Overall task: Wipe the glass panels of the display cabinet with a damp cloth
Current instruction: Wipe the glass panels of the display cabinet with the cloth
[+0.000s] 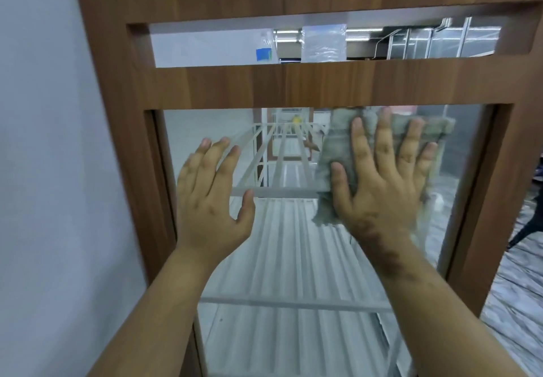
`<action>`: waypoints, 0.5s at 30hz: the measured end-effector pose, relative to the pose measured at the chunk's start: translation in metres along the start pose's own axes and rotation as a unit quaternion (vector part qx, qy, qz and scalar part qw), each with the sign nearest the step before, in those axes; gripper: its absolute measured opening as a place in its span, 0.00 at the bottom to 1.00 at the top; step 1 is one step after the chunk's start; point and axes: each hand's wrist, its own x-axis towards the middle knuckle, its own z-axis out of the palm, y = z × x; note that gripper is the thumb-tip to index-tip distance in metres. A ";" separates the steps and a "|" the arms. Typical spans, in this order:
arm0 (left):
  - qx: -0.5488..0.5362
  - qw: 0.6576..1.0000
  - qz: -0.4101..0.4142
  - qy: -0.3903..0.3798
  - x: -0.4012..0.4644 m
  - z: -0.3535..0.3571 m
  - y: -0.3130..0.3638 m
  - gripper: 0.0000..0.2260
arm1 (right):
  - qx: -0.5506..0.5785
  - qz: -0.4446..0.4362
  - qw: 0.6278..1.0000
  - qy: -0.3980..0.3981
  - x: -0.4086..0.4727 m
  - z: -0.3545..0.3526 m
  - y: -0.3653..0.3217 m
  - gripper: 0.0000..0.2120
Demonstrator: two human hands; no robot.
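Pale blue wall point(44, 171) stands on the left, and a brown wooden cabinet point(235, 89) with a big glass panel point(279, 244) fills the middle. White shelves point(291, 303) show behind the glass. A smaller glass strip point(205, 44) sits higher up in the wood.

The right hand point(379, 183) lies flat with fingers spread and presses a gray cloth point(338, 147) on the glass, near the top right corner of the big panel. Its grip is not clenched; the flat palm pins the cloth. The left hand point(211, 194) is spread too and holds nothing. It seems to touch the glass on the left, but I cannot be sure.

I think the wiping is at the top, with lots of glass below left to do. The cloth could slip out and drop, since only a flat palm holds it. The bare left hand could leave marks on the glass. Pushing too hard might shake the panel.
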 end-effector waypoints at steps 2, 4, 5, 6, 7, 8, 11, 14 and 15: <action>0.014 1.000 -0.015 0.006 -0.003 -0.006 -0.009 0.26 | 0.007 -0.012 1.000 -0.009 0.002 0.008 -0.041 0.33; 0.020 1.000 -0.024 0.002 -0.005 -0.010 -0.016 0.27 | 0.007 -0.088 0.996 -0.028 -0.022 0.019 -0.063 0.33; 0.017 1.000 -0.024 -0.009 -0.006 -0.011 -0.019 0.28 | 0.004 -0.125 0.991 -0.040 -0.038 0.022 -0.064 0.33; 0.011 0.999 -0.022 -0.022 -0.006 -0.008 -0.019 0.28 | -0.002 -0.151 0.988 -0.044 -0.050 0.023 -0.054 0.33; 0.010 0.999 -0.020 -0.036 -0.007 -0.010 -0.023 0.28 | -0.005 -0.166 0.985 -0.039 -0.059 0.024 -0.046 0.33; 0.010 0.999 -0.017 -0.046 -0.008 -0.011 -0.025 0.28 | -0.008 -0.165 0.986 -0.029 -0.064 0.023 -0.036 0.33; -0.003 0.999 -0.017 -0.050 -0.007 -0.014 -0.029 0.27 | -0.011 -0.063 0.998 0.010 -0.046 0.019 -0.026 0.30; -0.002 0.999 -0.030 -0.029 -0.008 -0.017 -0.030 0.27 | 0.018 -0.004 1.000 0.023 -0.017 0.023 -0.071 0.29; 0.006 0.999 -0.032 -0.019 -0.010 -0.018 -0.031 0.27 | 0.024 -0.030 0.999 0.016 -0.014 0.026 -0.090 0.29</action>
